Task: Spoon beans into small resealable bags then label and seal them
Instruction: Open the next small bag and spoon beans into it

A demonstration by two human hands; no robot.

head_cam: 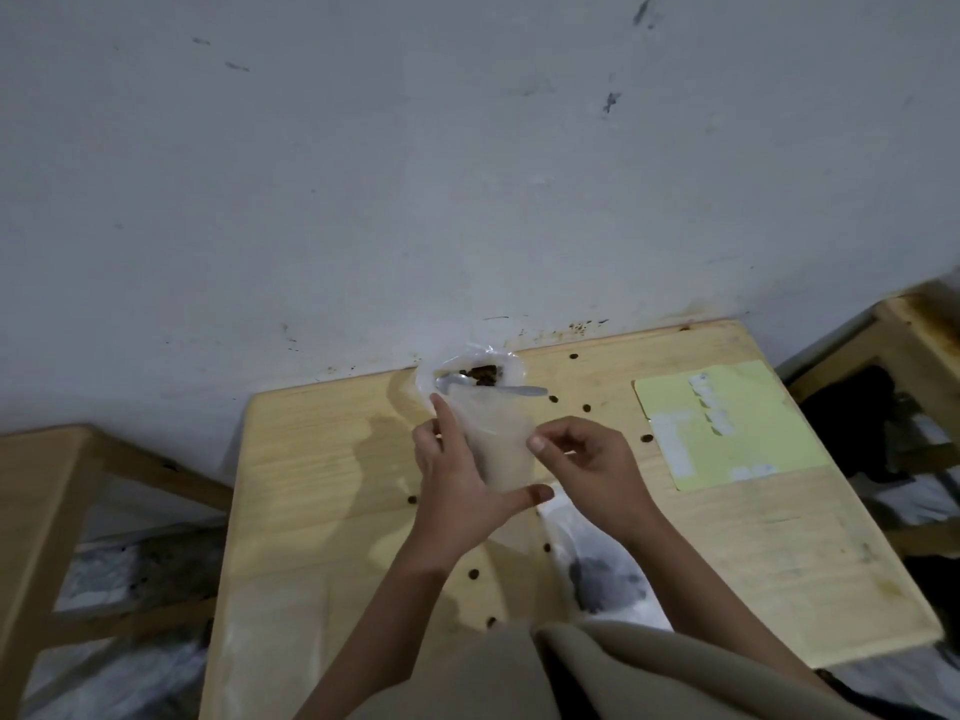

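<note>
Fingers of the left hand (457, 480) and right hand (582, 459) pinch the 2 sides of a small clear resealable plastic bag (501, 444), held above the pale wooden table (322, 459), with dark loose beans (587, 407) scattered around and a yellow label sheet (727, 423) at far right.

Surface (322, 459) is pale yellow wood with visible grain, dotted with dark brown beans (474, 574). Small bag (501, 439) is clear to milky; sheet (737, 439) at right is light yellow-green carrying white labels (670, 449). Spoon (519, 391) is translucent white, wall (415, 174) is grey-white with dark scuffs, and the filled bag (605, 579) shows dark grey-brown contents.
</note>
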